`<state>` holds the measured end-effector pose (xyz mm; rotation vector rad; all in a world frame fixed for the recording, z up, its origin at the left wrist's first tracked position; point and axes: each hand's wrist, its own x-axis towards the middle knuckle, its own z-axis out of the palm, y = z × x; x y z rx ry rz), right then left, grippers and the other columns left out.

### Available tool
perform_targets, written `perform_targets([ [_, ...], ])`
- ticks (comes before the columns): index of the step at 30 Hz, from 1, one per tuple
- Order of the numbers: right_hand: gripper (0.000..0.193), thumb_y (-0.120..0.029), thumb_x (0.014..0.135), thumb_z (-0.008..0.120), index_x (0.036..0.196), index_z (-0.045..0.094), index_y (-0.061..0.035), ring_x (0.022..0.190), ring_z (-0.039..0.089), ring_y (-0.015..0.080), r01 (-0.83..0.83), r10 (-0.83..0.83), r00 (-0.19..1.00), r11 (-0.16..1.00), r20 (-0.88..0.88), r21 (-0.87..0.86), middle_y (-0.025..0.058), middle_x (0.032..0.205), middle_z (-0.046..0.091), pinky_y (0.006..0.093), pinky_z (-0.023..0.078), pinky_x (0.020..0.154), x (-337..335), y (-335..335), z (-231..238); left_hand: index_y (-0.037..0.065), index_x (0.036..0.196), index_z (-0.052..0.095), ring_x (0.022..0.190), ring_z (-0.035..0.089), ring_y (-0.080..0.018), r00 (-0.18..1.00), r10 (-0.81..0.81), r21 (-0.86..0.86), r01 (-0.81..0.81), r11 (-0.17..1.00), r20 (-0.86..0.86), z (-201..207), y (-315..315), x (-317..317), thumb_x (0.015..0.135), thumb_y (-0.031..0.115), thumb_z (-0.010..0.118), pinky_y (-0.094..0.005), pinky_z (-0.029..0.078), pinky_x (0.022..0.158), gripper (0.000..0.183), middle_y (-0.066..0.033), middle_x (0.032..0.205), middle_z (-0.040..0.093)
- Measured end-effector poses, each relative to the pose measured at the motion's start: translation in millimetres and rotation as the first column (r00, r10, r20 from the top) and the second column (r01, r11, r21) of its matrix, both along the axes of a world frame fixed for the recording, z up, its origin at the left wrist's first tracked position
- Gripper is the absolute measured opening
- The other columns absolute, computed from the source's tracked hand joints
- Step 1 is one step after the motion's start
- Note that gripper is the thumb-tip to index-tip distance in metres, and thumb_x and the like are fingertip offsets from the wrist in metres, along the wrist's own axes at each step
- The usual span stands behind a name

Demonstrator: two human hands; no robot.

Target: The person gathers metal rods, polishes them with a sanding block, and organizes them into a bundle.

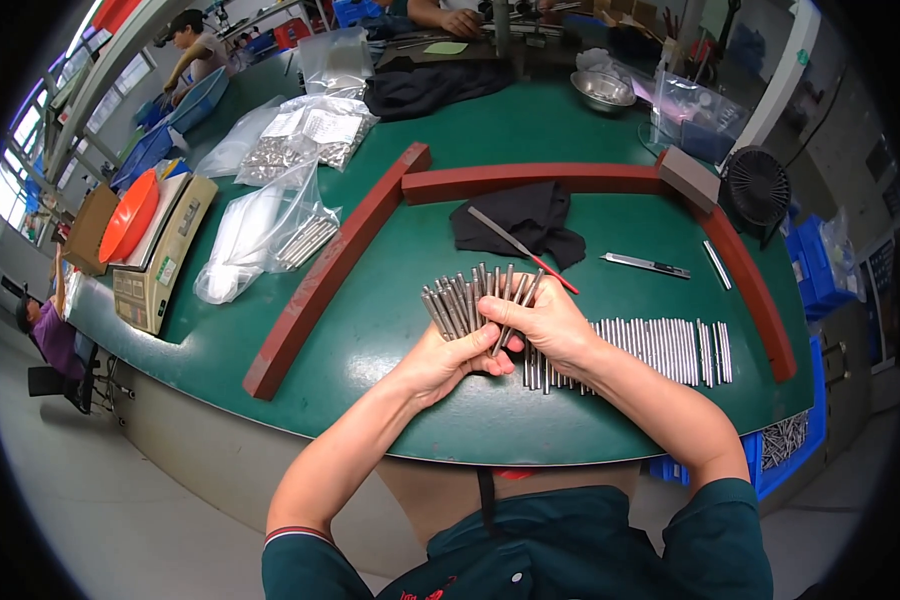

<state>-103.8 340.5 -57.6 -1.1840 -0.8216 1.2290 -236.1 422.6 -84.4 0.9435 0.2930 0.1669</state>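
Above the near side of the green table (370, 235), both my hands grip a fanned bundle of thin metal rods (457, 303). My left hand (438, 368) is closed round the lower part of the bundle, thumb across it. On the right of the bundle, my right hand (553, 322) is closed on several rods, its thumb pressed against them. The rods stand tilted, tips pointing away from me. A row of similar metal rods (660, 350) lies side by side on the table, partly hidden under my right forearm.
Red-brown bars (315, 285) frame the work area. Inside lie a black cloth (530, 225), a file with a red handle (525, 250), a utility knife (645, 265) and a loose rod (717, 265). Left are bagged parts (305, 135) and a scale (160, 260); a small fan (755, 187) stands right.
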Motion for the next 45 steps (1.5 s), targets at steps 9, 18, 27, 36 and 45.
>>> perform_targets([
  [9,0.016,-0.020,0.079,0.059,0.077,0.055,-0.0039,0.046,0.041,0.0007,0.022,-0.022,1.000,0.999,0.020,-0.031,-0.0004,0.062,0.055,0.0148,0.031,0.040,-1.7,-0.3,3.5,0.003,0.109,0.044,0.068,0.056,-0.0160,1.000,-0.008,-0.039,0.007,0.999,-0.009,3.7,0.2,-0.9,0.078,0.023,0.061,-0.0246,0.048,0.060,0.041,-0.0110,0.088,0.054],
  [18,0.016,-0.019,0.081,0.057,0.077,0.055,-0.0040,0.050,0.044,0.0015,0.032,-0.032,0.999,0.999,0.011,-0.016,-0.0001,0.065,0.055,0.0156,0.032,0.042,-3.3,-1.2,3.4,0.003,0.108,0.045,0.068,0.056,-0.0141,1.000,-0.008,-0.005,0.008,1.000,0.005,2.6,0.2,-1.0,0.081,0.023,0.057,-0.0245,0.049,0.060,0.035,-0.0097,0.087,0.055],
  [27,0.017,-0.023,0.084,0.052,0.087,0.053,-0.0062,0.053,0.047,-0.0002,-0.023,0.023,0.991,1.000,-0.131,-0.001,-0.0013,0.070,0.056,0.0125,0.034,0.041,-2.8,-3.5,4.9,0.003,0.104,0.047,0.068,0.056,-0.0166,1.000,0.020,-0.040,-0.020,0.999,-0.023,5.1,-0.8,-0.9,0.081,0.024,0.057,-0.0228,0.046,0.056,0.033,-0.0087,0.083,0.055],
  [36,0.011,-0.009,0.079,0.057,0.085,0.052,-0.0005,0.057,0.055,0.0092,0.018,-0.015,0.993,1.000,-0.120,0.022,0.0058,0.070,0.057,0.0210,0.046,0.048,-8.3,-1.4,4.9,0.003,0.097,0.049,0.064,0.054,-0.0160,0.999,0.023,-0.075,-0.021,0.997,0.024,-4.4,1.8,-5.2,0.079,0.019,0.059,-0.0219,0.044,0.053,0.026,-0.0065,0.078,0.053],
  [45,0.009,-0.006,0.079,0.055,0.083,0.052,0.0008,0.057,0.054,0.0094,0.061,-0.056,0.994,0.997,-0.088,0.044,0.0065,0.071,0.057,0.0219,0.045,0.050,-10.2,-0.7,3.6,0.003,0.105,0.047,0.071,0.059,-0.0178,1.000,-0.018,-0.055,0.017,0.998,-0.009,-3.3,4.6,-5.0,0.080,0.019,0.059,-0.0225,0.049,0.060,0.031,-0.0089,0.086,0.055],
])
